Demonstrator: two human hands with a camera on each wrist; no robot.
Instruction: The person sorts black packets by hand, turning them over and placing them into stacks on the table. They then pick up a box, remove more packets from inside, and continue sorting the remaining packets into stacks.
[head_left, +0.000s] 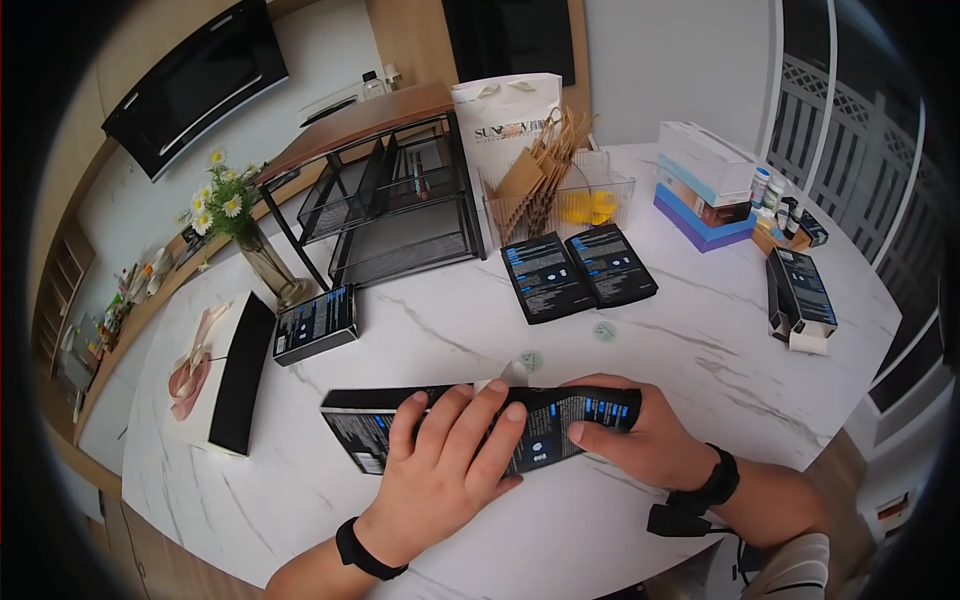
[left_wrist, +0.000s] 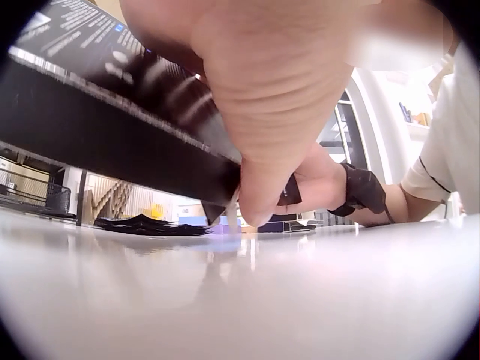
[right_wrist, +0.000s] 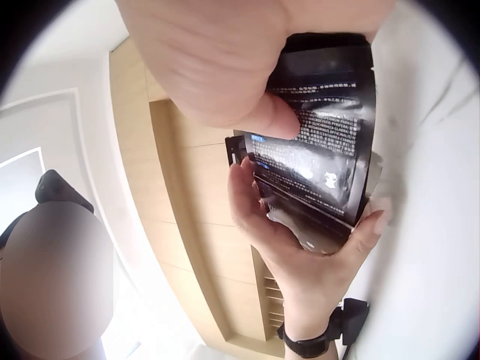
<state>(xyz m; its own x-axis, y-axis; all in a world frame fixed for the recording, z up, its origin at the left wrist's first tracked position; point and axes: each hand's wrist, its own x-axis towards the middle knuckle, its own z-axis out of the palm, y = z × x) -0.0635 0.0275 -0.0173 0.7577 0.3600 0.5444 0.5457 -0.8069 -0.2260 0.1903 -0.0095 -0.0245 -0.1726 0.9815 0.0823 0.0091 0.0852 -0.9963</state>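
Note:
A long black box [head_left: 362, 440] lies across the front of the table, with its upper edge under the fingers of my left hand [head_left: 445, 465]. That hand grips the box, its thumb low on the near side. At the box's right end is a glossy black printed pouch [head_left: 590, 408], pinched by my right hand [head_left: 660, 440], thumb on the printed face. In the right wrist view the pouch [right_wrist: 322, 142] overlaps the box end beside my left hand [right_wrist: 296, 262]; how far it sits inside cannot be told. The left wrist view shows the box [left_wrist: 97, 135] tilted above the tabletop.
Two black pouches [head_left: 578, 275] lie behind the hands. A small black box [head_left: 316, 325] and a white gift box [head_left: 215, 380] are at left, near a flower vase [head_left: 268, 262]. A mesh rack [head_left: 400, 255], clear bin [head_left: 560, 210], stacked boxes [head_left: 705, 190] and open black box [head_left: 802, 295] stand farther back.

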